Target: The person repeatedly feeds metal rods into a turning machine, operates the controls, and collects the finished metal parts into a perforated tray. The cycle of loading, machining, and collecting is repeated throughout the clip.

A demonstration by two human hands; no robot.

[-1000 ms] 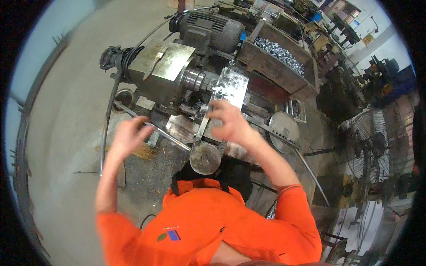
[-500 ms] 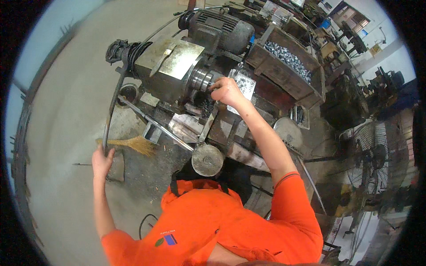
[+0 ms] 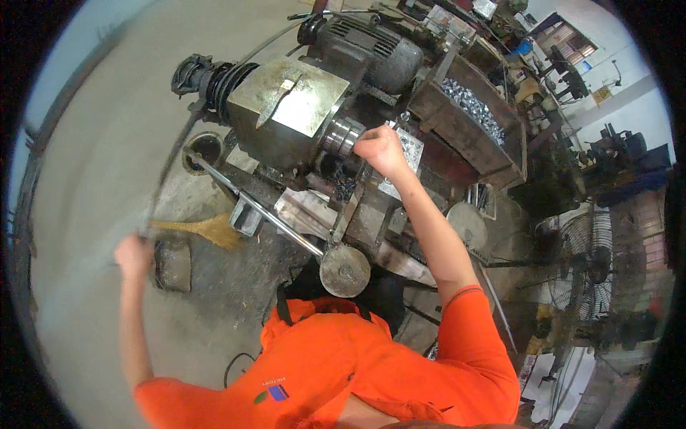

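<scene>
My left hand [image 3: 134,257], smeared by motion, is closed round the lower end of a long metal lever [image 3: 170,159]. The lever runs up to the pulley end of a lathe headstock [image 3: 282,107]. At the opposite end of the headstock sits a shiny round chuck [image 3: 341,137]. My right hand [image 3: 382,151] is held right at the chuck's face with its fingers closed. Whatever is between those fingers is hidden. Beside this hand lies a light metal plate [image 3: 409,154] with small pieces on it.
A wooden bin [image 3: 446,125] of small metal parts and a dark motor [image 3: 368,53] stand behind the lathe. In front are a round handwheel disc [image 3: 344,272] and a slanting steel bar [image 3: 275,222]. A straw broom [image 3: 214,230] lies left; a fan [image 3: 586,264] stands right.
My left hand has swung outward to the left, taking the lever's lower end along. My right hand stays at the chuck. The whole view has shifted slightly.
</scene>
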